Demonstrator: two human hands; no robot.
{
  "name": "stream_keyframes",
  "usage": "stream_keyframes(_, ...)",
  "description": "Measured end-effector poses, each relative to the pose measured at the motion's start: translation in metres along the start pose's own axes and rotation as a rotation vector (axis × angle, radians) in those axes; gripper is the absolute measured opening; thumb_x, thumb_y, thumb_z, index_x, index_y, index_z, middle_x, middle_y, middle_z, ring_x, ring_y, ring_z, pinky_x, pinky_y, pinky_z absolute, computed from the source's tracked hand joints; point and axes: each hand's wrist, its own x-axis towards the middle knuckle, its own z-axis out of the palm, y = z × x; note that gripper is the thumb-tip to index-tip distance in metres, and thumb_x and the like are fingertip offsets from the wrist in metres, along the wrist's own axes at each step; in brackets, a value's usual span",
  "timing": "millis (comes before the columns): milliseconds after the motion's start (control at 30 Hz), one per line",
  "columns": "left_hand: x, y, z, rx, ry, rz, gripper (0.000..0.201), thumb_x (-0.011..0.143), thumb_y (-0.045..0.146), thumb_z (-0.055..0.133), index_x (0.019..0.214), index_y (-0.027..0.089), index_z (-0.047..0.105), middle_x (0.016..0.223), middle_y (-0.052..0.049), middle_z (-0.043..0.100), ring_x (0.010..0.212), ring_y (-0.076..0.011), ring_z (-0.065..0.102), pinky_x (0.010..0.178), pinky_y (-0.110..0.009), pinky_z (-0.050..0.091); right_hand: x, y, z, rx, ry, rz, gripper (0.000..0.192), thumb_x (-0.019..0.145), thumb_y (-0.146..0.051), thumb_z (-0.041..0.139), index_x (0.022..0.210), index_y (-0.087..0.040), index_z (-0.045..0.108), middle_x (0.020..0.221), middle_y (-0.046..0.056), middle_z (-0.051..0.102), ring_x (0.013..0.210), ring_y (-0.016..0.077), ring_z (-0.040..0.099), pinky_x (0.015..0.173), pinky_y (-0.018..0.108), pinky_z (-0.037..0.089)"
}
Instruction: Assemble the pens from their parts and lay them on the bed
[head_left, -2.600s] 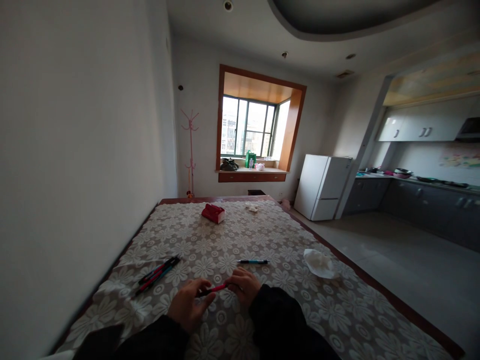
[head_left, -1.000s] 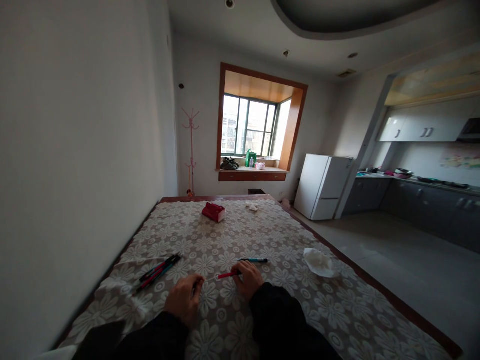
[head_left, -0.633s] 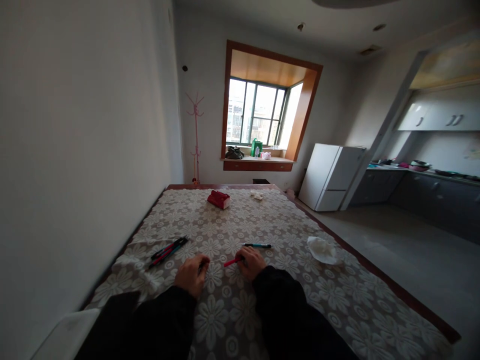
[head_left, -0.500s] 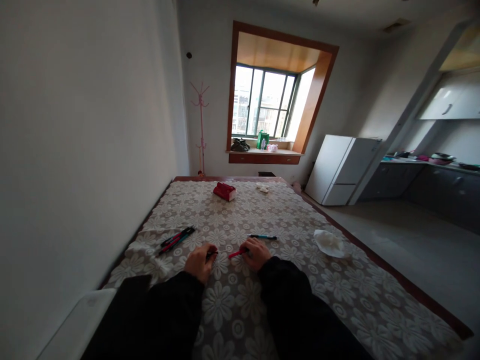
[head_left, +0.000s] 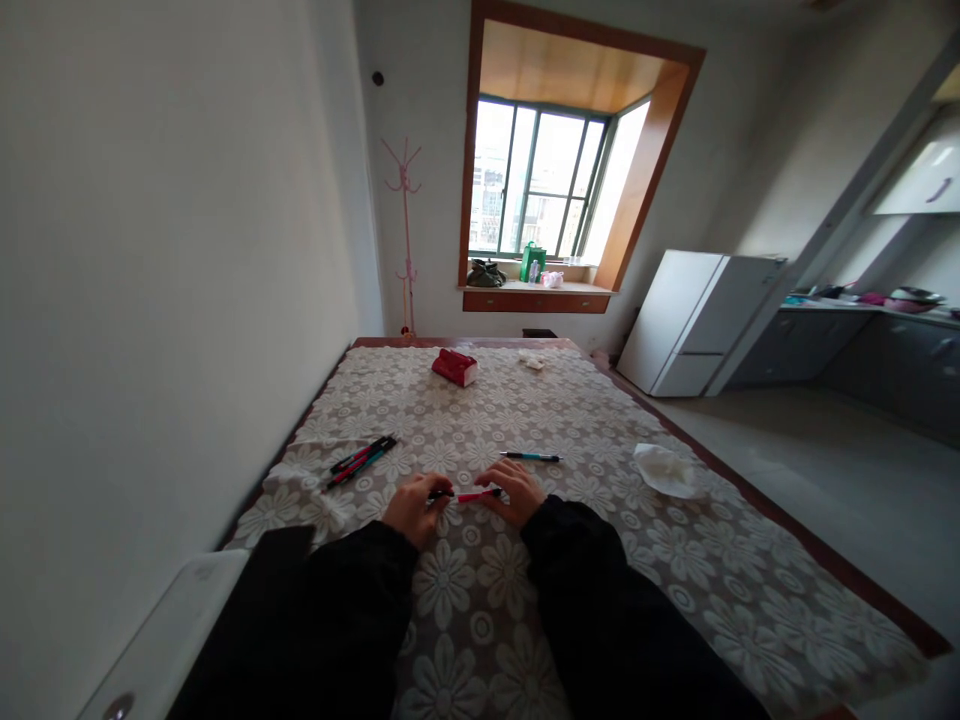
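I hold a pink pen (head_left: 477, 494) low over the table, its pink barrel pinched in the fingers of my right hand (head_left: 512, 491) and its dark end gripped in the curled fingers of my left hand (head_left: 410, 508). The pen lies almost level between the two hands, just above the lace tablecloth (head_left: 480, 600) with its white flower pattern. Both hands are closed around the pen, and both my sleeves are black.

Just beyond my right hand lies a teal pen (head_left: 531, 456) flat on the cloth, apart from my fingers. Beyond and outward of my left hand sits a small bunch of pens (head_left: 363, 460), pink and dark ones side by side, pointing slantwise. Well off to the right of my right hand a crumpled white tissue (head_left: 663, 470) rests near the table's edge. Far ahead of both hands, near the far end of the table, a red packet (head_left: 454, 367) lies on the cloth, with a smaller white scrap (head_left: 534, 361) to its right.
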Motion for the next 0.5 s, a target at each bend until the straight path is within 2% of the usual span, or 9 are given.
stream_keyframes(67,0.0,0.0,0.001,-0.007,-0.005,0.0,0.019,0.077,0.015,0.058,0.093,0.024,0.064,0.087,-0.002,0.066,0.083,-0.0156,0.063,0.08,-0.027,0.049,0.0,0.001,0.001,-0.004,-0.009,0.002,0.004,0.087,-0.024,0.058,0.087,-0.023,0.062,0.088,0.003,0.063,0.088,0.0202,0.054,0.083,0.034,0.039)
stream_keyframes(133,0.0,-0.001,0.001,-0.01,-0.005,-0.004,0.02,0.077,0.013,0.057,0.093,0.024,0.064,0.088,-0.001,0.065,0.083,-0.0153,0.063,0.081,-0.027,0.049,0.0,0.003,0.003,-0.018,-0.001,0.037,0.005,0.085,-0.018,0.058,0.082,-0.022,0.06,0.087,0.003,0.062,0.088,0.02,0.053,0.082,0.033,0.039)
stream_keyframes(333,0.0,-0.003,-0.002,0.074,0.015,-0.017,0.028,0.075,0.006,0.051,0.094,0.023,0.065,0.09,-0.002,0.066,0.089,-0.0169,0.06,0.084,-0.03,0.046,0.0,0.013,0.007,-0.104,0.03,0.252,0.015,0.077,-0.005,0.055,0.076,-0.02,0.055,0.085,0.003,0.06,0.088,0.0199,0.052,0.079,0.031,0.037)
stream_keyframes(500,0.0,-0.003,-0.004,0.115,0.029,-0.061,0.032,0.073,0.003,0.048,0.093,0.023,0.064,0.09,-0.002,0.068,0.092,-0.0188,0.06,0.085,-0.031,0.045,-0.002,0.021,0.01,-0.142,0.042,0.297,0.016,0.075,-0.004,0.053,0.076,-0.02,0.053,0.085,0.003,0.058,0.087,0.0204,0.05,0.077,0.031,0.036)
